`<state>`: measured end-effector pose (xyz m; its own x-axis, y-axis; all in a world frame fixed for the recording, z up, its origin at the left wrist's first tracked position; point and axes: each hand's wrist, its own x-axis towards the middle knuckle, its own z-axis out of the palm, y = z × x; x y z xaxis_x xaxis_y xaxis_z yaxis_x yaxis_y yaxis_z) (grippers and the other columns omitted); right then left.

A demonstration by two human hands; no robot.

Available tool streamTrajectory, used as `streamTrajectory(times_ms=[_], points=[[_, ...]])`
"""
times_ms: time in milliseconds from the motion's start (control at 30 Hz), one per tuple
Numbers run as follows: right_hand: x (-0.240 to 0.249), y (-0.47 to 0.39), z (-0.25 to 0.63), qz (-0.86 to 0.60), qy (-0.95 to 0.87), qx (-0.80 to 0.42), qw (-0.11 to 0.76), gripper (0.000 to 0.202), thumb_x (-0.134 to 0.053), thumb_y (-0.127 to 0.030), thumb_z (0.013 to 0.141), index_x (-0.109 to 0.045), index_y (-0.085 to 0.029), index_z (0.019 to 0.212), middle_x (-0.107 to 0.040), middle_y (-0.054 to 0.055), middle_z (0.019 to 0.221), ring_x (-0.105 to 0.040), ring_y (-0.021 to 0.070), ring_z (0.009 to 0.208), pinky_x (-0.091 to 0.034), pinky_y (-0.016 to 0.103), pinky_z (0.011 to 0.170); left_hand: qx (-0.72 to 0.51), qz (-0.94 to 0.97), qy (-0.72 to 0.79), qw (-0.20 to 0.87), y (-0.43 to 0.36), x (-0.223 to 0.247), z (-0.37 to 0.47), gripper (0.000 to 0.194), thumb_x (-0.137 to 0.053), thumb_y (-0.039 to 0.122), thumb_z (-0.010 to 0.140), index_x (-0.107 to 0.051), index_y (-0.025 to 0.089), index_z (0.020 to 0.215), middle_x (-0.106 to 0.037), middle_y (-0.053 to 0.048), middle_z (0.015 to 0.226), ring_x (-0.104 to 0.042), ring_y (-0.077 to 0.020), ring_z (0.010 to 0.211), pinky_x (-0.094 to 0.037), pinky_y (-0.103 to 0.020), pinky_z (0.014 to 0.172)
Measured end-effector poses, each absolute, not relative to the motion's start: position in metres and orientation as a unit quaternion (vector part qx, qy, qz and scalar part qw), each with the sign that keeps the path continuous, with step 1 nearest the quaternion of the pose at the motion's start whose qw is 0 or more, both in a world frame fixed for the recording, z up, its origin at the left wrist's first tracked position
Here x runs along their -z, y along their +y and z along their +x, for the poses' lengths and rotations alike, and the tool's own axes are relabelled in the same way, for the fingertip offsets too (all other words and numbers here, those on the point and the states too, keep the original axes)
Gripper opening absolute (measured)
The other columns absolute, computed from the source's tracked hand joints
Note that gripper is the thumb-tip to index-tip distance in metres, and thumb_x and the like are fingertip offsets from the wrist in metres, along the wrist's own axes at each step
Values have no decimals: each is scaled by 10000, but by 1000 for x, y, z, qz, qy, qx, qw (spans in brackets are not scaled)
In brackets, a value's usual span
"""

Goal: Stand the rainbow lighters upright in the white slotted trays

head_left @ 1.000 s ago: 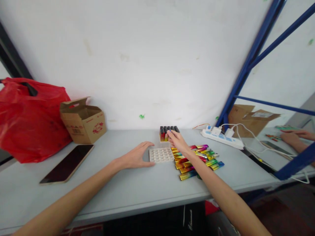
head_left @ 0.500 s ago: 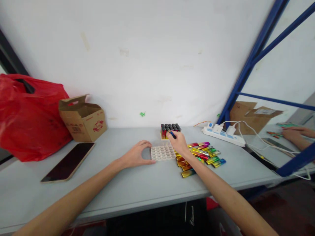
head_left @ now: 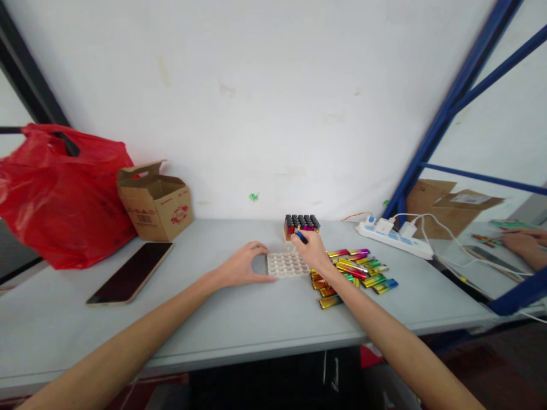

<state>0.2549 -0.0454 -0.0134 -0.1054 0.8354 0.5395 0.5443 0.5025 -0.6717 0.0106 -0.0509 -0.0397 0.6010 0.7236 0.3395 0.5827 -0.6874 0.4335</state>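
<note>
My left hand [head_left: 243, 265] grips the left side of a white tray [head_left: 287, 265] with rows of round holes, thumb at its near corner and fingers at its far one. Over the tray's far right part, my right hand [head_left: 315, 251] pinches a lighter [head_left: 301, 237] with a dark blue end showing; the rest is covered by the fingers. Just behind stands a block of upright lighters [head_left: 301, 220] with black tops. Right of the tray, partly under my right forearm, lies a pile of shiny, multicoloured metallic flat pieces [head_left: 352, 269], perhaps lighter casings.
A phone or tablet [head_left: 131, 273] lies at left, before an open cardboard box [head_left: 160, 210] and a red plastic bag [head_left: 72, 199]. A white power strip [head_left: 395, 240] with cables sits at right by a blue frame post [head_left: 431, 131]. Beyond it, another person's hand [head_left: 523, 242] shows.
The whole view has shifted slightly, so things appear a little further right. Both hands keep nearly the same place at the tray, and the lighter is still in my right hand.
</note>
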Motion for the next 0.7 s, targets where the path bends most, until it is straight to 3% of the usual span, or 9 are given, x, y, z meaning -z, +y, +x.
streamTrajectory(times_ms=[167, 300, 400, 500, 700], points=[[14, -45, 254, -454, -745, -180, 454, 436, -459, -558, 987, -499, -218, 717, -488, -31, 601, -466, 148, 602, -331, 271, 577, -254, 885, 367, 135, -50, 39, 11, 649, -804, 682, 719, -692, 210, 1150, -653, -109, 1271, -611, -308, 1222, -475, -439, 1113], [15, -46, 252, -394, -795, -216, 408, 436, -364, -555, 1056, -593, -204, 939, -635, 27, 821, -593, 164, 715, -446, 269, 671, -249, 883, 372, 141, -52, 36, 11, 665, -811, 686, 708, -716, 222, 1174, -663, -106, 1291, -625, -309, 1219, -480, -429, 1109], [17, -46, 250, -371, -839, -141, 373, 511, -348, -581, 1064, -602, -201, 836, -648, 62, 865, -612, 189, 817, -459, 291, 766, -244, 880, 379, 148, -53, 35, 11, 691, -799, 704, 710, -725, 242, 1218, -661, -100, 1332, -624, -316, 1240, -468, -438, 1128], [18, -46, 249, -392, -845, -114, 346, 528, -366, -574, 1068, -558, -212, 736, -625, 27, 694, -590, 180, 684, -433, 290, 703, -247, 877, 384, 152, -53, 36, 11, 712, -801, 717, 697, -735, 253, 1232, -659, -97, 1351, -620, -321, 1256, -456, -441, 1143], [18, -45, 247, -390, -844, -162, 329, 414, -446, -489, 1075, -599, -207, 813, -738, 41, 758, -667, 181, 696, -441, 277, 711, -250, 873, 384, 167, -50, 38, 9, 725, -818, 718, 670, -745, 268, 1235, -658, -92, 1366, -627, -322, 1250, -464, -446, 1138]])
